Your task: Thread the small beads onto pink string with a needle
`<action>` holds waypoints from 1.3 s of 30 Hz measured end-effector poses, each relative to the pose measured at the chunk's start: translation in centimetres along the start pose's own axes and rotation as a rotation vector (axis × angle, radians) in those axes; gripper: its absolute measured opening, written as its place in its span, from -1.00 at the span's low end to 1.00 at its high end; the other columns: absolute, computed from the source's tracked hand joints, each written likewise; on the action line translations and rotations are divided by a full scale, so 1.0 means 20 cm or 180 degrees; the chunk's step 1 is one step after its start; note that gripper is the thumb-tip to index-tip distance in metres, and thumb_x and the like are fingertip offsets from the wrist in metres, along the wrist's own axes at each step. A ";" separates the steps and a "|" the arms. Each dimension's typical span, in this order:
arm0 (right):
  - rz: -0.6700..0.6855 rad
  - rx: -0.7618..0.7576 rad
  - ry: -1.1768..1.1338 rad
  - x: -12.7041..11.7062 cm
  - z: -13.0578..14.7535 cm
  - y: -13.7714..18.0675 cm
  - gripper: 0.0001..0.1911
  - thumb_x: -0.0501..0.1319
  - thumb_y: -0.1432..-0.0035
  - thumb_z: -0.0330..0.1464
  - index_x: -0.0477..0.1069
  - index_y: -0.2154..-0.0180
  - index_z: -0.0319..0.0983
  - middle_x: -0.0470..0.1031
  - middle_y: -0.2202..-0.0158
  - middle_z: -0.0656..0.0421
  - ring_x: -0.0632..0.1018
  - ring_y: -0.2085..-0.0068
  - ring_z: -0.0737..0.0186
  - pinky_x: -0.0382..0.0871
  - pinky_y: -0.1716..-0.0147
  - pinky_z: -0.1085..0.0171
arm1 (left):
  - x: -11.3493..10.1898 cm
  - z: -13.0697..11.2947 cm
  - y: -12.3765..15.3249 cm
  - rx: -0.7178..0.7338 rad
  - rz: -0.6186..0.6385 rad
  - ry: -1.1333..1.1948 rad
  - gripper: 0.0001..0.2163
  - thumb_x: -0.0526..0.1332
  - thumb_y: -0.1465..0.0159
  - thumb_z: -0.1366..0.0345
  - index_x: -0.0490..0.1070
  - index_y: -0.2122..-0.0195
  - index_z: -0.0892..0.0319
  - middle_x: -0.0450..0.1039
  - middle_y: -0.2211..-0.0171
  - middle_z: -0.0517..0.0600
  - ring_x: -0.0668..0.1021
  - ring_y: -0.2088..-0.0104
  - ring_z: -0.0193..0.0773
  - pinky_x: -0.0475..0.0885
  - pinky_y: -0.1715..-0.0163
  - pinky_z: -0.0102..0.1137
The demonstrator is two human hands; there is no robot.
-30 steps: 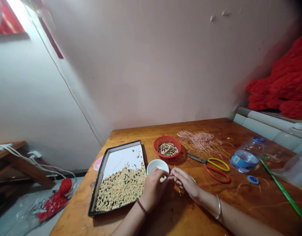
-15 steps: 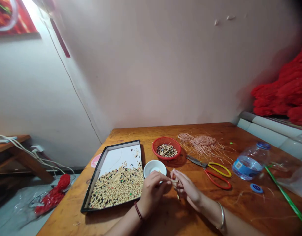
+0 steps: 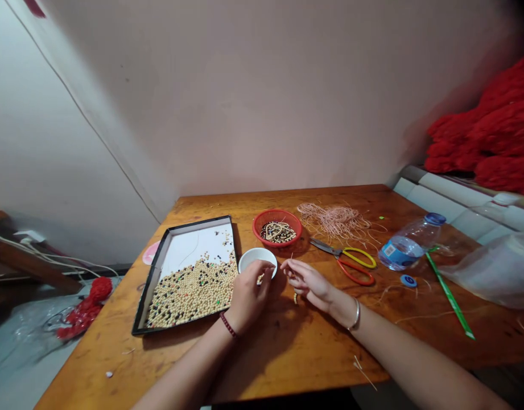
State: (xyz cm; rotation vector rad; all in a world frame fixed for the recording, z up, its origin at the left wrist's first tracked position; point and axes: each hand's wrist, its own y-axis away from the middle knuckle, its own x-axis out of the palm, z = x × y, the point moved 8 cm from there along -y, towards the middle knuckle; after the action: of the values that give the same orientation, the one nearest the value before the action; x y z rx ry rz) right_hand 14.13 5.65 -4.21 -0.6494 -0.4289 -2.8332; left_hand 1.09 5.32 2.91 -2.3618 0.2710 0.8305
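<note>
My left hand [image 3: 247, 294] rests curled on the wooden table [image 3: 287, 353], its fingertips at the near rim of a small white bowl [image 3: 256, 259] and pinched on a few pale beads. My right hand [image 3: 306, 280] is just to the right of it, fingers pinched on a thin cord strung with a few beads that hang below the hand. A black-rimmed tray [image 3: 159, 267] of several cream and dark beads lies left of the bowl.
A red basket [image 3: 277, 217] of beaded strings stands behind the bowl. Beyond it lie a pile of pink cord [image 3: 334, 218], yellow-and-red scissors [image 3: 351, 265], a tipped water bottle [image 3: 409, 247] with its blue cap [image 3: 409, 281] off, and a green stick [image 3: 449, 296].
My hands have come apart: the left has moved to the bowl's rim, the right holds the beaded cord alone. The view has shifted.
</note>
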 end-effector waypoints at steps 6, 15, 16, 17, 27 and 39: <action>0.0249 0.0177 -0.0289 0.04 -0.04 0.01 -0.75 0.20 -0.16 -0.22 0.45 0.17 -0.20 0.22 0.47 0.29 -0.04 0.62 0.52 -0.23 0.69 0.46 | 0.09 -0.05 0.01 0.0422 0.0360 -0.0313 -0.83 0.13 -0.32 0.25 0.51 0.22 0.11 0.48 0.28 0.03 0.51 0.34 -0.31 0.40 0.34 -0.44; 0.0362 0.0140 -0.0366 0.06 -0.01 0.03 -0.72 0.18 -0.19 -0.21 0.47 0.09 -0.15 0.30 0.47 0.27 0.05 0.62 0.53 -0.17 0.71 0.50 | 0.11 -0.06 0.01 0.0498 0.0363 -0.0133 -0.89 0.20 -0.27 0.28 0.44 0.37 0.17 0.51 0.40 -0.04 0.51 0.42 -0.34 0.37 0.39 -0.46; 0.0394 0.0135 -0.0375 0.07 -0.01 0.03 -0.72 0.18 -0.19 -0.21 0.47 0.10 -0.15 0.31 0.47 0.27 0.05 0.62 0.53 -0.17 0.71 0.49 | 0.11 -0.06 0.01 0.0525 0.0345 -0.0183 -0.89 0.20 -0.27 0.29 0.44 0.38 0.17 0.51 0.40 -0.04 0.50 0.43 -0.35 0.36 0.40 -0.47; 0.0418 0.0141 -0.0382 0.07 -0.01 0.04 -0.72 0.17 -0.20 -0.20 0.48 0.10 -0.15 0.33 0.46 0.26 0.05 0.62 0.53 -0.18 0.71 0.49 | 0.11 -0.06 0.01 0.0550 0.0311 -0.0259 -0.89 0.20 -0.27 0.29 0.43 0.38 0.17 0.51 0.40 -0.05 0.50 0.43 -0.36 0.35 0.41 -0.48; 0.0323 0.0446 -0.0692 0.09 -0.04 0.05 -0.79 0.19 -0.21 -0.25 0.47 0.16 -0.19 0.26 0.48 0.30 0.01 0.63 0.55 -0.16 0.72 0.54 | 0.12 -0.05 0.02 0.0743 0.0352 -0.0872 -0.87 0.14 -0.32 0.26 0.45 0.30 0.14 0.53 0.14 0.03 0.57 0.25 -0.27 0.43 0.28 -0.41; 0.0295 0.0469 -0.0651 0.07 -0.05 0.05 -0.77 0.16 -0.22 -0.24 0.47 0.16 -0.19 0.29 0.45 0.27 0.03 0.63 0.55 -0.17 0.75 0.55 | 0.11 -0.11 0.04 0.1249 0.0234 -0.1167 -0.88 0.14 -0.31 0.35 0.41 0.37 0.16 0.52 0.32 -0.02 0.50 0.35 -0.31 0.36 0.38 -0.44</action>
State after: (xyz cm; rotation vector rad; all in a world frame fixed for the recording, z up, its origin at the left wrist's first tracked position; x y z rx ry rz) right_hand 12.68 4.26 -4.29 -0.9068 -0.6175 -2.6281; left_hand 3.64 3.36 2.52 -1.8092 0.3335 1.1131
